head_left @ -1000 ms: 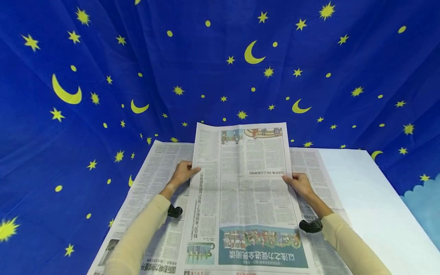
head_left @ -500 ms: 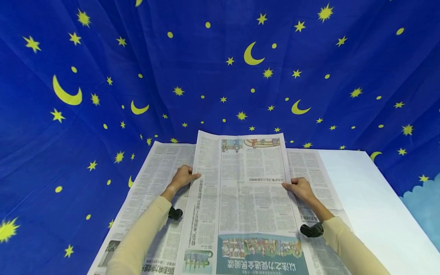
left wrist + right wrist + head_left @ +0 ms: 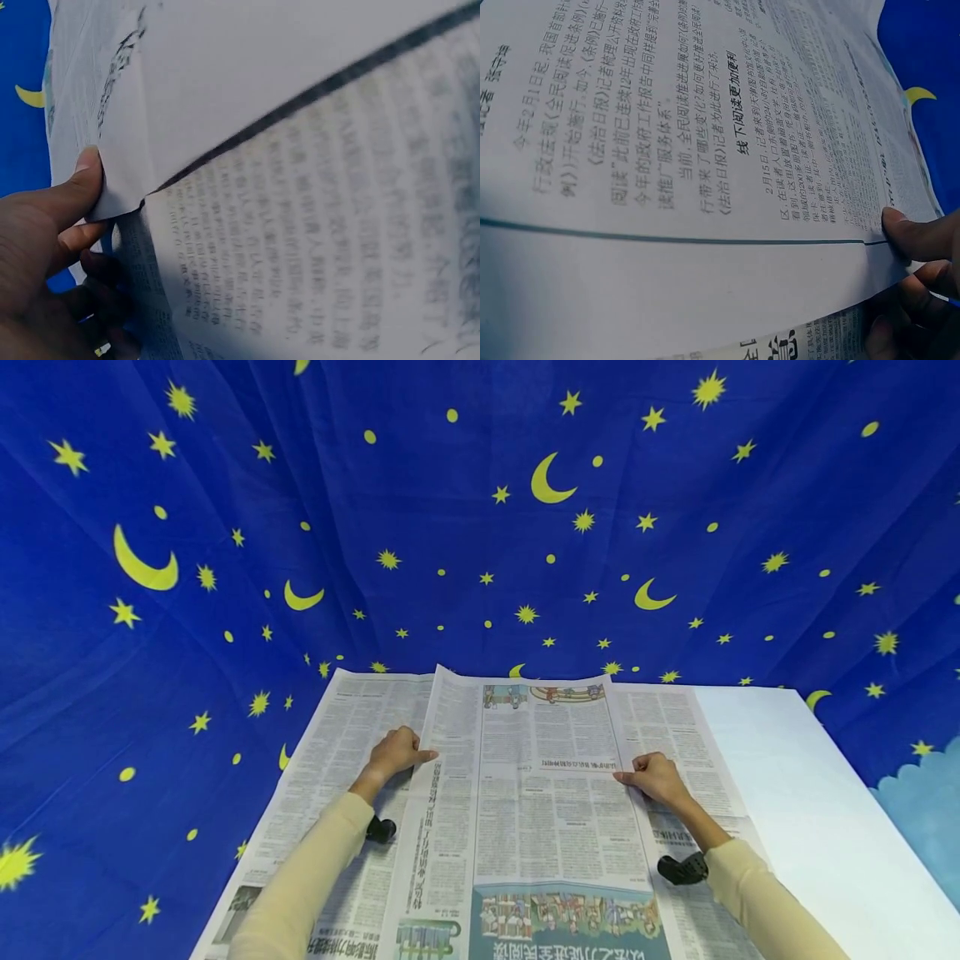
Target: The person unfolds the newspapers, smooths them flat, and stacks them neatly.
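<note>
A folded newspaper point(image 3: 555, 827), its print upside down in the head view, is held between both hands above another spread newspaper point(image 3: 352, 718). My left hand point(image 3: 396, 755) pinches its left edge, thumb on top and fingers beneath, as the left wrist view shows with the thumb point(image 3: 88, 169) on the page. At the right edge, my right hand point(image 3: 654, 777) pinches the paper the same way; its thumb point(image 3: 900, 229) presses the margin in the right wrist view. The held paper's far corners curl up slightly. A teal illustrated panel point(image 3: 570, 914) lies near its lower end.
The spread newspaper covers the left and middle of a white table point(image 3: 795, 760), whose bare surface shows on the right. Behind and beside it hangs a blue cloth point(image 3: 450, 485) with yellow moons and stars. Black wrist devices point(image 3: 681, 868) sit under both wrists.
The held newspaper's far edge has come down in view toward the spread sheet, and both hands have lowered slightly with it. Their grip on the side edges is unchanged.
</note>
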Tool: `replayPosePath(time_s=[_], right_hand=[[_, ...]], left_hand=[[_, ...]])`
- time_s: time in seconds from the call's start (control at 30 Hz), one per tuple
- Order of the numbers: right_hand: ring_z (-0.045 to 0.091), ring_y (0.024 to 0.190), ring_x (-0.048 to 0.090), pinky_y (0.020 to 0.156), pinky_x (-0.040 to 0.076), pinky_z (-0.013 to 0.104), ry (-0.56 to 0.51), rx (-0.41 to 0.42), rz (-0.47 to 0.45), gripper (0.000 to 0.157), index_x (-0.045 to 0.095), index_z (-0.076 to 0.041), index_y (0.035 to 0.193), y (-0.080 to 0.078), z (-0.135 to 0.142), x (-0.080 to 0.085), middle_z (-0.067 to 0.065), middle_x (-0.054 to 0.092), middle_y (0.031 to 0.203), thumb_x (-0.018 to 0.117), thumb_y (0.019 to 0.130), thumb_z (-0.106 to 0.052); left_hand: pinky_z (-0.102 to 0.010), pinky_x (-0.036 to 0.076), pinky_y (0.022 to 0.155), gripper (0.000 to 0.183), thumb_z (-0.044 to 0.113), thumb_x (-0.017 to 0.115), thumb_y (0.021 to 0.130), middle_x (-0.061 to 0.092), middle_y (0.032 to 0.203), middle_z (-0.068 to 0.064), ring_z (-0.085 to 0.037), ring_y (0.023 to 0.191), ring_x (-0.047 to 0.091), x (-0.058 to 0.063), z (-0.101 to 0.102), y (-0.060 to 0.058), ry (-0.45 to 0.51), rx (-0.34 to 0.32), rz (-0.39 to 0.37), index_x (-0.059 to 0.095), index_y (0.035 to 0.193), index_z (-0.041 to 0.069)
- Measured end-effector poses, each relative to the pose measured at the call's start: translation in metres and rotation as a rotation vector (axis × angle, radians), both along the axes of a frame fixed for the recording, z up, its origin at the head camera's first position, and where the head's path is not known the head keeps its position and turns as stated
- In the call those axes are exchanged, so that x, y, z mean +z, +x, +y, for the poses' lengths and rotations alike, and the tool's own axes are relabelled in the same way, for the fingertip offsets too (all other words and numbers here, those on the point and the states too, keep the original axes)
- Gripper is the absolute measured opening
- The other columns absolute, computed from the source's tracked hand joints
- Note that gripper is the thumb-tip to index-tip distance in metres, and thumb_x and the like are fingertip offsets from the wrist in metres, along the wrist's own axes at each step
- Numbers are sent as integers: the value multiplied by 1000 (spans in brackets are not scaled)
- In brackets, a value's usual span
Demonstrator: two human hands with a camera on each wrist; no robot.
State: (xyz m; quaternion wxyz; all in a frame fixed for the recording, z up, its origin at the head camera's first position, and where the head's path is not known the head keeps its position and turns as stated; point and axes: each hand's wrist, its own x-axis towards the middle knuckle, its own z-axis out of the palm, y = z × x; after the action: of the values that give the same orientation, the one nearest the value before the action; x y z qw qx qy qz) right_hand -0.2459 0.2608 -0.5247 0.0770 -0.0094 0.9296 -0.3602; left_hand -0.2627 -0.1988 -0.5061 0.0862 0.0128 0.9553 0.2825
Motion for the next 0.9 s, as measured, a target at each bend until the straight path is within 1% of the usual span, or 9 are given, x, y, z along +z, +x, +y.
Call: replayPosePath(time_s=[0.1, 0.23, 0.3, 0.37, 0.53, 0.6, 0.7, 0.8, 0.9], right_hand=[[8, 45, 30, 46, 25, 21, -15, 13, -24, 49, 34, -16, 56, 1, 2, 3, -7, 29, 48, 72, 87, -23], [10, 45, 36, 45, 32, 24, -188, 37, -149, 46, 36, -15, 60, 4, 8, 8, -5, 38, 50, 69, 91, -23], [11, 46, 42, 46, 37, 25, -280, 45, -227, 42, 41, -14, 62, 5, 12, 10, -3, 47, 52, 67, 92, -24], [11, 47, 45, 46, 39, 26, -330, 39, -281, 40, 42, -13, 63, 5, 16, 10, -2, 53, 54, 67, 93, -25], [10, 45, 45, 45, 39, 25, -302, 36, -278, 34, 52, -10, 63, 4, 16, 7, -2, 54, 53, 67, 92, -19], [9, 43, 45, 43, 39, 25, -275, 34, -252, 31, 56, -8, 63, 4, 14, 7, -2, 54, 51, 67, 91, -16], [10, 41, 44, 41, 37, 24, -251, 30, -229, 30, 55, -7, 63, 5, 12, 7, -2, 52, 49, 66, 91, -13], [10, 42, 43, 42, 36, 24, -237, 27, -221, 33, 52, -8, 62, 5, 11, 7, -2, 48, 48, 66, 91, -13], [10, 44, 42, 43, 35, 24, -239, 26, -225, 34, 49, -9, 62, 5, 12, 7, -2, 47, 50, 65, 91, -13]], left_hand=[[-26, 26, 47, 54, 41, 75, 84, 28, 51, 5, -12, 48, 27, 0, 3, 1, -81, 19, 4, 38, 54, 16], [-30, 33, 50, 47, 46, 75, 83, 44, 59, 0, -16, 53, 40, 2, 6, 3, -161, 53, -8, 48, 63, 13], [-33, 37, 52, 45, 48, 74, 83, 51, 64, -4, -19, 56, 46, 3, 7, 4, -179, 65, -20, 53, 69, 11], [-35, 39, 54, 45, 49, 74, 83, 55, 69, -6, -22, 60, 50, 4, 6, 4, -187, 72, -24, 55, 74, 9], [-35, 40, 56, 44, 50, 74, 82, 58, 71, -5, -21, 62, 53, 2, 5, 5, -191, 93, -22, 57, 77, 10], [-34, 39, 54, 45, 51, 74, 82, 55, 67, -3, -20, 58, 50, 1, 5, 4, -196, 101, -25, 56, 74, 11], [-32, 35, 51, 47, 52, 73, 82, 48, 61, -2, -17, 54, 43, 0, 7, 4, -214, 100, -27, 54, 71, 11], [-32, 35, 50, 44, 47, 74, 83, 47, 60, -2, -17, 53, 42, 1, 13, 3, -236, 74, 1, 52, 70, 11], [-32, 37, 51, 37, 38, 75, 85, 52, 63, -2, -17, 55, 47, 7, 25, 4, -225, 6, 57, 53, 72, 11]])
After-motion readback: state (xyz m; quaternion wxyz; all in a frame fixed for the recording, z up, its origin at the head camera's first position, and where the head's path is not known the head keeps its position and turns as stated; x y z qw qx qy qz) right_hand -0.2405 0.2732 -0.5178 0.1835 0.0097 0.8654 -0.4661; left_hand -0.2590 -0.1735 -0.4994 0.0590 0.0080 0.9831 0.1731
